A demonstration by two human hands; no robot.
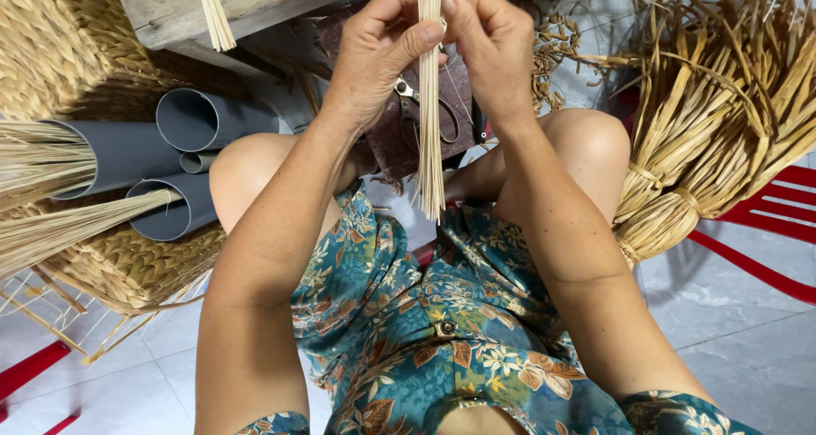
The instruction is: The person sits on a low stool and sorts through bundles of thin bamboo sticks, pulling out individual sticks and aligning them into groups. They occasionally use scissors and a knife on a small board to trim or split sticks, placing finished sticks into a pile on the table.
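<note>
- Both forearms rise from the lap, elbows bent, and the two hands meet high in the view between the raised knees.
- The dried reed sheaf point(722, 120) at the person's right is the largest thing: flat, tan, papery blades bound at the narrow end.
- A woven basket point(51, 44) of coarse plaited straw sits at upper left.
- Three grey plastic pipes point(200, 120), smooth and round-mouthed, lie stacked beside it; two hold fine straw sticks.
- The left hand point(378, 56) pinches the bundle of thin sticks point(431, 137) with thumb and curled fingers.
- The right hand point(493, 48) grips the same bundle from the other side, fingers closed on it.
- The bundle, one, is pale and straight, hanging upright between the knees.
- One pair of scissors point(433, 112), metal, seems to lie behind it, partly hidden.
</note>
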